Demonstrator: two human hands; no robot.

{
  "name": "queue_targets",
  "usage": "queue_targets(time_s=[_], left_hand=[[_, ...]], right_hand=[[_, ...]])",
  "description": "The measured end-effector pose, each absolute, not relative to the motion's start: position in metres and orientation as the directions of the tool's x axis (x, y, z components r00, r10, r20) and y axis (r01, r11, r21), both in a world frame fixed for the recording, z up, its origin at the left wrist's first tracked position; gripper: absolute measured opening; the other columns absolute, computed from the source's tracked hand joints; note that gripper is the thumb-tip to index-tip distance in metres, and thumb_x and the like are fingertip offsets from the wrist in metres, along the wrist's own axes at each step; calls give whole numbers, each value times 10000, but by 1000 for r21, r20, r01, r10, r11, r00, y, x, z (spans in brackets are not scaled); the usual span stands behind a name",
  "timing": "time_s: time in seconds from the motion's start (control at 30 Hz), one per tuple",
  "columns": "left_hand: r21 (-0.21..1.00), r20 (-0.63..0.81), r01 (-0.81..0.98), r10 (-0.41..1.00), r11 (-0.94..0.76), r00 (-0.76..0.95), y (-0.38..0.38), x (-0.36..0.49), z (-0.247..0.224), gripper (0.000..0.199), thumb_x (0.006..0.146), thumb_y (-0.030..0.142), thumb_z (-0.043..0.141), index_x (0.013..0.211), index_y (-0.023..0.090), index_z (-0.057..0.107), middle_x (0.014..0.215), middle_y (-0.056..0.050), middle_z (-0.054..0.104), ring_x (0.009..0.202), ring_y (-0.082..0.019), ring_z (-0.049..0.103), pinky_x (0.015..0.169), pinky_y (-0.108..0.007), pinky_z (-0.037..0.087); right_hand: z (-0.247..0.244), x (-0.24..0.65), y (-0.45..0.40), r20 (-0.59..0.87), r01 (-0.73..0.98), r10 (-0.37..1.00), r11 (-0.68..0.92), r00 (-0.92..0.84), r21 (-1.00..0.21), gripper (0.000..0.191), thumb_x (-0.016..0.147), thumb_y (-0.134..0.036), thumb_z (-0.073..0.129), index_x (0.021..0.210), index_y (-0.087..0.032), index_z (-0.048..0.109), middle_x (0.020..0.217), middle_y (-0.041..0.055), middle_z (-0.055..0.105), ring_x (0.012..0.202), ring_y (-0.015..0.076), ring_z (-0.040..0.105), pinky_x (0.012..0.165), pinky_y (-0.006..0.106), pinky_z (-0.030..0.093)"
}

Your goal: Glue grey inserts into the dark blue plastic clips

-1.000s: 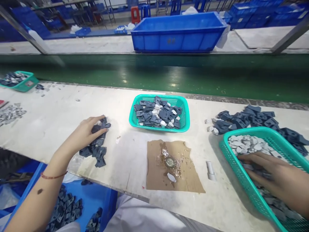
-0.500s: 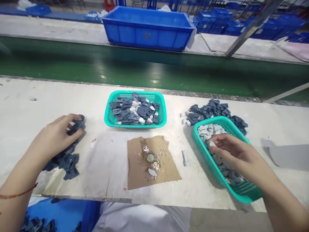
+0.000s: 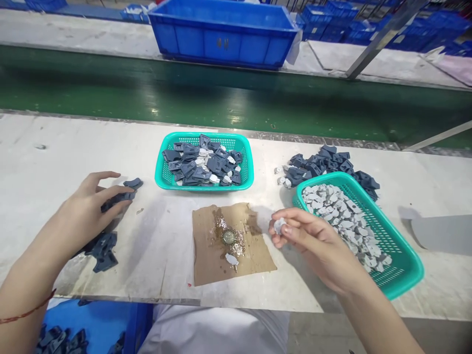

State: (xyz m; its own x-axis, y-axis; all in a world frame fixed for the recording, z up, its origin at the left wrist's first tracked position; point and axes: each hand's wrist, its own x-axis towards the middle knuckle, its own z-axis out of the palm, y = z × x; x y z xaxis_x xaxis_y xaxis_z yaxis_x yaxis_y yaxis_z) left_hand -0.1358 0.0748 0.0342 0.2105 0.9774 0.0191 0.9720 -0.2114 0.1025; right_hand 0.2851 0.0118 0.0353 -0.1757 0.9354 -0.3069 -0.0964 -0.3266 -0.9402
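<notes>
My right hand pinches a small light-grey plastic piece between thumb and fingertips, just right of the brown cardboard. Over the dark blue-grey plastic parts at the left, my left hand is spread with its fingers apart. One dark part shows between its thumb and fingers; another dark part lies by the fingertips. On the cardboard are a wet, shiny patch, a small round disc and a single light-grey piece.
A green basket of light-grey pieces stands at right, with a pile of dark parts behind it. Another green basket holds mixed dark and light pieces. Beyond the green strip is a large blue bin.
My right hand has come left out of the light-grey pieces' basket, carrying one piece toward the cardboard. My left hand has stayed by the dark parts, its fingers spreading wider.
</notes>
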Motion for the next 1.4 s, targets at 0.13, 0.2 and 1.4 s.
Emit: queue_targets(time_s=[0.13, 0.2, 1.4], left_hand=[[102, 46, 989, 994, -108, 104, 55, -124, 44, 409, 1007, 532, 366, 1164, 263, 631, 1309, -96, 672, 1010, -331, 711, 771, -395, 532], [191, -11, 981, 1000, -18, 20, 43, -111, 45, 393, 972, 572, 435, 1175, 293, 622, 1061, -63, 755, 901, -322, 732, 685, -370, 516], [932, -287, -150, 925, 330, 248, -14, 7, -3, 200, 954, 430, 686, 1065, 278, 755, 915, -37, 719, 825, -178, 635, 776, -288, 512]], right_hand=[[26, 270, 10, -325, 1, 930, -330, -174, -944, 310, 920, -464, 710, 1122, -235, 759, 711, 1, 598, 639, 144, 558, 609, 277, 496], [21, 263, 9, -295, 56, 942, -290, -162, -955, 287, 929, -447, 702, 1113, -228, 724, 729, -9, 590, 622, 132, 526, 583, 260, 457], [0, 244, 5, -88, 386, 970, 7, -228, -922, 254, 1004, -383, 582, 834, -204, 643, 714, 11, 653, 634, 152, 575, 567, 258, 438]])
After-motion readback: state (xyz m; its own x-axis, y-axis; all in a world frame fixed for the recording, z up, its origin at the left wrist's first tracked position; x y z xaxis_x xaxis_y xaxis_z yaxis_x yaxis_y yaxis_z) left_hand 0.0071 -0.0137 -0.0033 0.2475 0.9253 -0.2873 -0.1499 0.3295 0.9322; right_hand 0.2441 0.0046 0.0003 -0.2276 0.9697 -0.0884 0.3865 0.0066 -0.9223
